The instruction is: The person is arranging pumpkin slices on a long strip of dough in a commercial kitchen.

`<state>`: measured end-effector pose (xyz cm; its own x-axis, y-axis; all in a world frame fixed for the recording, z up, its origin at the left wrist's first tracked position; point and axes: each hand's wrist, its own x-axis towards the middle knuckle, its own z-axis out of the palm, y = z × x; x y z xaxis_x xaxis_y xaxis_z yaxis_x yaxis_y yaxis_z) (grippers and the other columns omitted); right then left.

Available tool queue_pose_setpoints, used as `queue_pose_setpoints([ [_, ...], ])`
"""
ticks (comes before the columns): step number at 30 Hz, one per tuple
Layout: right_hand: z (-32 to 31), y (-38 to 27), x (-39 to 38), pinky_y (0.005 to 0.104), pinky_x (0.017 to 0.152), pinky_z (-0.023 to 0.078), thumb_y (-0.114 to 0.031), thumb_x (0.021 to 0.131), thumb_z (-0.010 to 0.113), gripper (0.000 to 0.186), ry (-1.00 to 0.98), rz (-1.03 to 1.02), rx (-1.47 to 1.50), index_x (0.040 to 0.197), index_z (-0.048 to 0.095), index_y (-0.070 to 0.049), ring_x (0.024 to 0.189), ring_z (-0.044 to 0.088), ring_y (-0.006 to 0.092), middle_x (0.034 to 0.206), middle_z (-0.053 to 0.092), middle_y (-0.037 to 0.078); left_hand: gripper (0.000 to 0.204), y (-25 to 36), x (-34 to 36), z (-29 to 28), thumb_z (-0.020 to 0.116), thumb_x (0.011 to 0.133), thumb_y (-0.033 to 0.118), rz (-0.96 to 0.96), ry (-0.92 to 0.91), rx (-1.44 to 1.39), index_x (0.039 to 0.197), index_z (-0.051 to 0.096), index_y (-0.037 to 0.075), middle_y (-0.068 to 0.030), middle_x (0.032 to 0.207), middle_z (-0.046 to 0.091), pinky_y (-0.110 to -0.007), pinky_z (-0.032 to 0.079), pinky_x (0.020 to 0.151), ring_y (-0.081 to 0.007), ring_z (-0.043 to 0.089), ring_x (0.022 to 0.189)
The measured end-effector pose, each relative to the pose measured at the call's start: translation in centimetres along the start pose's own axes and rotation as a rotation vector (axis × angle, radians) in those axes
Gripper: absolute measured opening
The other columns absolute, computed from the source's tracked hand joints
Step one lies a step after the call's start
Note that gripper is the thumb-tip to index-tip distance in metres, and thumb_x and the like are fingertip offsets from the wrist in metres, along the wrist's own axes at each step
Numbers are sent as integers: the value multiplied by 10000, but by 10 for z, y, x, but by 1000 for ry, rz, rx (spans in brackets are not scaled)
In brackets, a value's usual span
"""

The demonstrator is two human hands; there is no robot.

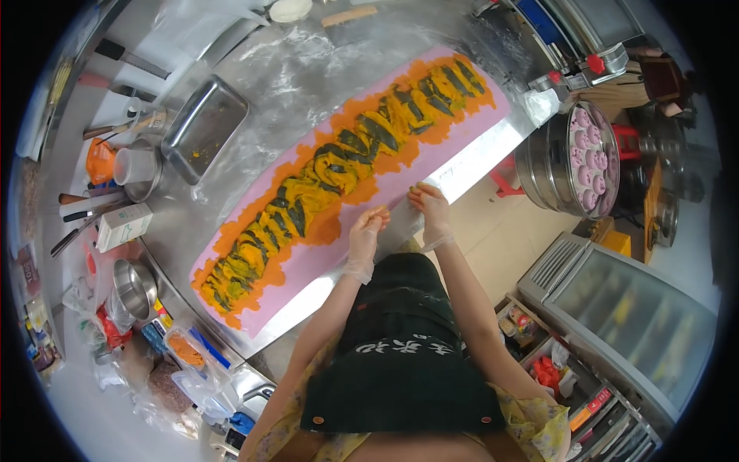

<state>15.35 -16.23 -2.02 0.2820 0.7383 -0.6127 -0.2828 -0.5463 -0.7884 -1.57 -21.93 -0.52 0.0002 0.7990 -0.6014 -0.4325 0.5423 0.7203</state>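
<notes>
A long pink dough sheet [454, 150] lies slantwise on the steel table. Along it runs a smeared orange layer [369, 190], topped with a heaped band of yellow and dark green filling [315, 181]. My left hand [365, 237], in a clear plastic glove, is at the sheet's near edge with its fingers curled together. To its right, my gloved right hand [431, 209] is at the same edge, its fingers bent and closed. Orange filling smears both hands' fingertips. What either hand holds, if anything, is too small to make out.
A steel tray [206, 127] with orange scraps sits left of the dough. Flour dusts the table [281, 77]. At right stands a steamer [539, 165] with pink buns, near a glass-fronted cabinet [616, 308]. A steel bowl [135, 289] and a carton [125, 227] are at left.
</notes>
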Motion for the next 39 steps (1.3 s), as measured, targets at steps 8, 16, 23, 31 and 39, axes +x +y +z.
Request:
queue_pose_setpoints([
  [8, -6, -35, 12, 405, 962, 495, 16, 897, 466, 406, -213, -615, -812, 1299, 513, 48, 1120, 617, 333, 1283, 589, 201, 480, 3, 16, 36, 596, 927, 186, 559, 66, 991, 1359, 495, 4, -192, 1353, 533, -389, 417, 1044, -298, 529, 1246],
  [16, -40, -54, 54, 436, 1076, 391, -128, 849, 511, 503, -560, -1350, -1578, 1335, 499, 3, 1297, 487, 323, 1396, 494, 220, 759, -8, 20, 73, 665, 851, 317, 504, 31, 1704, 1462, 347, -3, -169, 1560, 286, -444, 244, 1170, -307, 232, 1462],
  [23, -37, -118, 114, 473, 967, 491, -110, 967, 434, 324, -532, 331, -168, 1227, 493, 73, 1124, 593, 373, 1247, 562, 279, 386, 6, 55, 110, 578, 933, 164, 102, 252, 375, 1271, 551, -22, -169, 1191, 636, -359, 495, 932, -281, 631, 1068],
  [31, -49, -141, 160, 512, 1022, 459, -167, 962, 478, 342, -482, 887, 299, 1138, 496, 125, 1180, 543, 441, 1291, 503, 342, 354, 4, 121, 148, 577, 938, 130, -66, 90, -269, 1260, 551, -14, -162, 1171, 630, -322, 498, 887, -244, 633, 1019],
  [39, -68, -177, 179, 444, 747, 527, -116, 916, 541, 152, -1, -410, -1225, 1032, 571, -23, 909, 668, 346, 1008, 674, 211, 313, 1, 114, 152, 531, 936, 47, -67, 159, 7, 1243, 579, 6, -113, 1140, 630, -302, 503, 878, -202, 629, 1014],
])
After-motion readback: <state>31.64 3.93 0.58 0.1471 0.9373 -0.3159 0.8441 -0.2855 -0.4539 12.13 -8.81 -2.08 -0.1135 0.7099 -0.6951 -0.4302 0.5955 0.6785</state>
